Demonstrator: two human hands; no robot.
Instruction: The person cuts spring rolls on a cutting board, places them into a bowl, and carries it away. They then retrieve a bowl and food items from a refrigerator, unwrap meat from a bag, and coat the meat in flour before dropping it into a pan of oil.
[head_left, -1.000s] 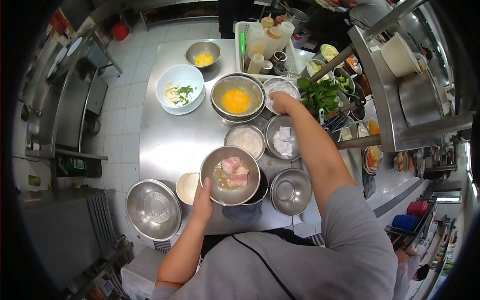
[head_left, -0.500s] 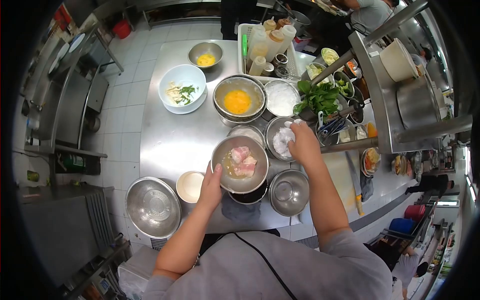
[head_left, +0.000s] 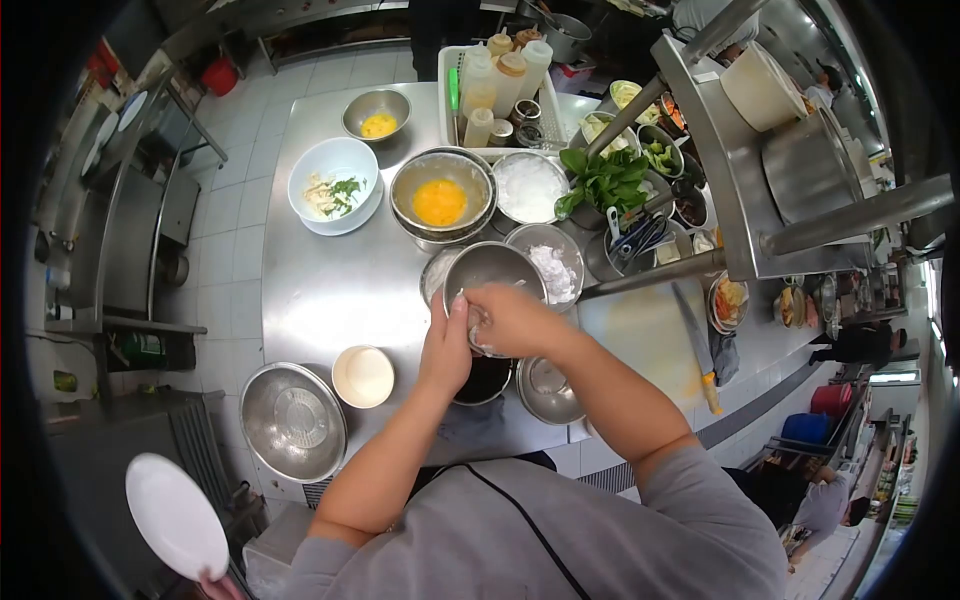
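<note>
My left hand (head_left: 447,345) is wrapped round the near left rim of a tilted metal bowl (head_left: 492,268). Inside that bowl is my right hand (head_left: 510,322), its fingers curled down and mostly hidden; the meat is out of sight beneath it. A bowl of white powder (head_left: 552,268) stands just behind and to the right. Farther back are a bowl with beaten egg (head_left: 438,203) and a bowl heaped with white powder (head_left: 530,188). Below my hands, a bowl with dark contents (head_left: 483,382) is partly covered.
A large metal bowl (head_left: 293,422) and a cream tub (head_left: 363,377) are at left. On the right, a knife (head_left: 697,340) lies on a cutting board (head_left: 640,340). The metal shelf (head_left: 745,200) overhangs. Another person's hand (head_left: 219,587) holds a white plate (head_left: 177,516) at lower left.
My right hand has moved left from the powder bowl into the held bowl, which is now tilted. The view has shifted, and a white plate with another person's hand has appeared at lower left.
</note>
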